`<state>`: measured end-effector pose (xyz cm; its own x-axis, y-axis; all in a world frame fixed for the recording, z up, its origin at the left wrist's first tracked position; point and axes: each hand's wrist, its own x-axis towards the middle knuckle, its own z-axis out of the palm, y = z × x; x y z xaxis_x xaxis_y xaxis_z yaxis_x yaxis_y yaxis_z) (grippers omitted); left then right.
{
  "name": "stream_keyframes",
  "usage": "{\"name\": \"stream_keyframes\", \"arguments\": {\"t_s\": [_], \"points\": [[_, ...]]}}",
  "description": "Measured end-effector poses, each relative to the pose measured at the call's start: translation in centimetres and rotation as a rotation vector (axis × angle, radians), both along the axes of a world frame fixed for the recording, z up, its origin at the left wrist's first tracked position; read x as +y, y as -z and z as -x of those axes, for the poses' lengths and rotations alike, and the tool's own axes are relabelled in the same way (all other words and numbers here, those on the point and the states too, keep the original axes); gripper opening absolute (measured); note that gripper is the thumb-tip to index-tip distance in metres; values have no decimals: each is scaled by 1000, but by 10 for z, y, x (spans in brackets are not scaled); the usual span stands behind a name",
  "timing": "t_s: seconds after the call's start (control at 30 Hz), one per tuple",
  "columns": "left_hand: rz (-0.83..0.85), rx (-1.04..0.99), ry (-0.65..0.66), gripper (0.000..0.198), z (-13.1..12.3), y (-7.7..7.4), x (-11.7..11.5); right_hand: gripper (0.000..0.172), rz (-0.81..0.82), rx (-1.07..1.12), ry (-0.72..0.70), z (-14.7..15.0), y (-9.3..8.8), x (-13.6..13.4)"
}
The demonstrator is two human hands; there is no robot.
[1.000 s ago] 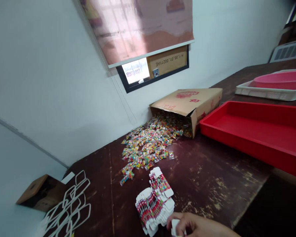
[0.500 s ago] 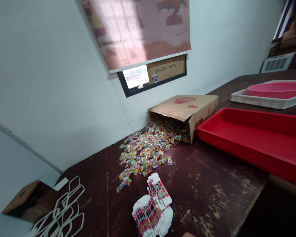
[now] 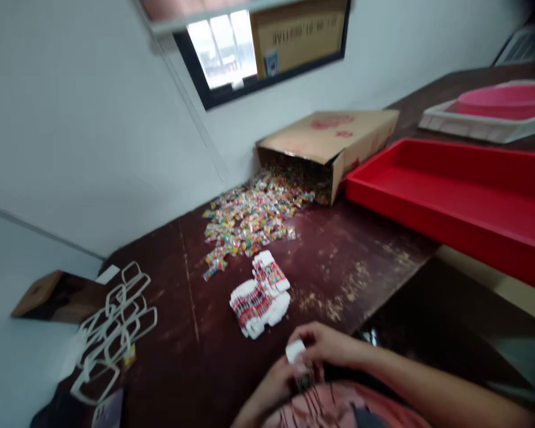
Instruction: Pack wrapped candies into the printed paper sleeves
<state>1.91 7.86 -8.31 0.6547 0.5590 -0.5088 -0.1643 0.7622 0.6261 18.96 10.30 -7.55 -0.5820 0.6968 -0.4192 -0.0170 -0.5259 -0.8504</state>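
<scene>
Close to my body, at the table's front edge, my right hand [image 3: 318, 345] and my left hand [image 3: 279, 378] are closed around a small printed carton [image 3: 296, 352]. Its white end flap points up; the lower part is blurred and partly covered by fingers. Just beyond my hands, a fanned stack of flat printed cartons [image 3: 259, 297] in white, red and green lies on the dark table [image 3: 160, 368]. Farther back is a heap of small clear packets with colourful contents [image 3: 245, 220], spilling from a cardboard box [image 3: 325, 134] that lies on its side.
A large red tray [image 3: 455, 196] reaches over the table's right edge. Behind it stands a white tray [image 3: 468, 128] with a pink basin [image 3: 508, 98]. White looped strips [image 3: 116, 321] and a brown box [image 3: 57, 294] are on the left. A wall with a window [image 3: 223, 50] borders the back.
The view has tilted downward, so the table's things sit higher in the picture. Both my hands have come into view holding a carton; before, only a fingertip-sized bit showed at the bottom edge.
</scene>
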Motion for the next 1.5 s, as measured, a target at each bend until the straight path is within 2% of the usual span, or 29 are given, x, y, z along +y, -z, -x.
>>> {"name": "stream_keyframes", "arguments": {"t_s": [0.07,0.23,0.33,0.37,0.43,0.5,0.67,0.8,0.9,0.97,1.03,1.1,1.2,1.27,1.4,1.5], "points": [[74,-57,-78,34,2,5,-2,33,-50,-59,3,3,6,-1],[248,-104,-94,45,6,5,0,27,-158,-87,98,5,12,-6],[292,-132,-111,50,4,6,3,40,-255,-126,130,3,6,-9],[296,-139,-117,50,3,7,3,42,-309,-153,129,3,5,-8],[300,-149,-112,51,2,9,4,35,-380,-185,105,2,4,-7],[302,-151,-99,52,3,11,5,28,-375,-189,76,2,7,-4],[266,-104,-99,50,8,12,3,23,-326,-195,72,-1,17,4],[187,-28,-115,50,11,8,2,22,-549,-166,3,-6,12,1],[180,-35,-132,50,12,5,3,27,-758,-212,-89,-8,8,-11],[192,-57,-136,53,13,5,3,34,-864,-307,-92,-6,11,-21],[193,-52,-159,52,13,6,3,40,-899,-341,-73,-4,17,-27],[174,-33,-192,50,14,8,3,45,-831,-306,13,-5,26,-24],[84,17,-197,45,18,8,6,44,-752,-343,237,-15,43,6],[-71,157,-155,39,25,5,10,33,-832,-457,342,-25,52,46],[-412,500,3,25,49,-14,23,31,-1053,-861,340,-41,53,153],[-431,579,300,30,70,-33,29,36,-1121,-1009,287,-49,42,218]]}}
